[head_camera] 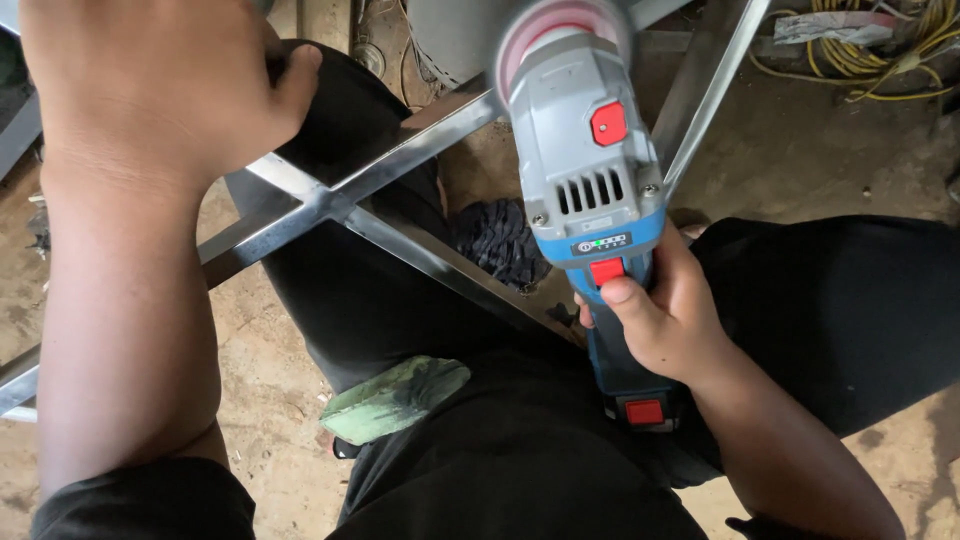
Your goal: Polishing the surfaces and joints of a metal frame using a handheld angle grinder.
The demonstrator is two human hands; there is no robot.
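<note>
Angle grinder [585,160], cordless, grey and blue with red buttons, sits clenched in my right hand [665,315], thumb resting on the red switch just behind the vented housing. Its head, a blurred pink and white disc, hangs above the crossed metal bars [330,200] of a welded steel frame that runs over my knees. My left hand [150,85] is closed over the frame left of the grinder, fingers wrapped out of sight around a bar. The tool looks clean, its battery pack sitting low against my black trousers [420,300]. A green sandal [395,398] shows below the frame, and a dark rag [500,240] lies on the dirt floor [800,150] beside the grinder's body. Yellow cable [870,50] is coiled well to the right. As I judge it, the risk is plain: a one-handed grip could let the disc kick or skid off the narrow bar toward my bare left hand or my legs.
</note>
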